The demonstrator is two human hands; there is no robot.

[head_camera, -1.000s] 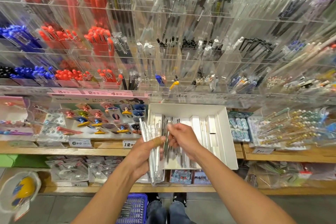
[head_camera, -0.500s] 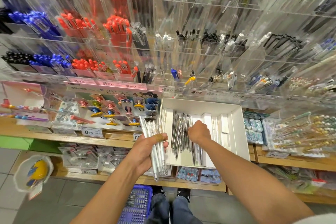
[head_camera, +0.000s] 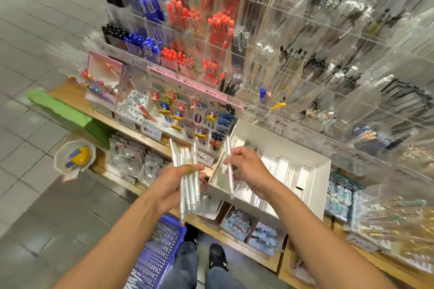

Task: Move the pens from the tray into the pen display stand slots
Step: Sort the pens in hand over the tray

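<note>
Now the right hand (head_camera: 246, 166) is up out of the white cardboard tray (head_camera: 325, 185) and pinches 1 slim silver-white pen (head_camera: 229, 171) between thumb and fingers, held nearly upright just beside the tray's left wall; half a second ago that hand was still down among the loose pens inside the tray. The left hand (head_camera: 178, 185) keeps its fingers wrapped round a bundle of clear-and-white pens (head_camera: 186, 176), which fans out above the thumb and hangs below the palm, over the blue plastic basket (head_camera: 157, 258) on the floor. The view has also swung left and is blurred, so how many pens remain in the tray cannot be told. I judge that the single pen is about to join the bundle, or go straight to a slot, since the 2 hands are close but not touching. The clear acrylic pen display stand (head_camera: 293, 61) rises behind the wooden shelf (head_camera: 263, 258), and no gathered pen is in a slot yet.
</note>
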